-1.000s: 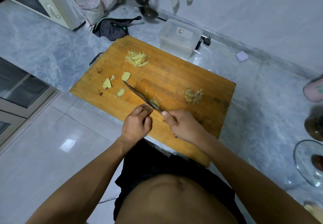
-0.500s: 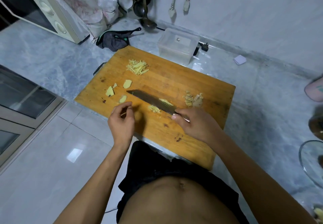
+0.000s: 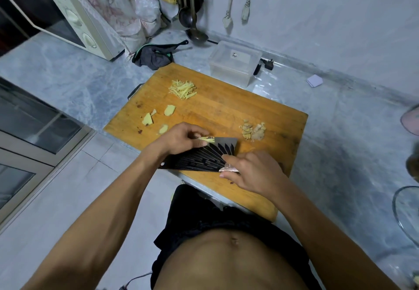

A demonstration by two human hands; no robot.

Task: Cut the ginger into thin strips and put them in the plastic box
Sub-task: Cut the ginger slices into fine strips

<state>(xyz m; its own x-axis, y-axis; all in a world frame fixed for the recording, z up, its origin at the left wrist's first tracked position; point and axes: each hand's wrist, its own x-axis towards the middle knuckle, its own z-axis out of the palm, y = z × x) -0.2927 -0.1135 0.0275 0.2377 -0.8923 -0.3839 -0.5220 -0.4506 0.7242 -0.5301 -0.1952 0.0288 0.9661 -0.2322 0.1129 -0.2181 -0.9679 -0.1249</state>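
A wooden cutting board (image 3: 226, 110) lies on the counter. On it sit a pile of thin ginger strips (image 3: 182, 89) at the far left, ginger slices (image 3: 170, 110) nearer, and a heap of peel scraps (image 3: 252, 130) at the right. My right hand (image 3: 254, 173) grips the handle of a cleaver (image 3: 199, 159) whose dark blade lies nearly flat over the board's near edge. My left hand (image 3: 181, 139) rests on the blade and pinches a few cut ginger strips (image 3: 207, 139) against it. The clear plastic box (image 3: 234, 62) stands just beyond the board's far edge.
A microwave (image 3: 68, 21) stands at the back left, with a dark cloth (image 3: 155, 55) and hanging ladles (image 3: 192, 17) near the wall. A small white packet (image 3: 314, 80) lies to the right. A glass lid (image 3: 405, 212) and a pink object (image 3: 411, 119) sit at the right edge.
The cleaver turned from cutting edge-down to lying flat. My left hand moved right onto the blade and gathered cut strips onto it. The view tilted up slightly.
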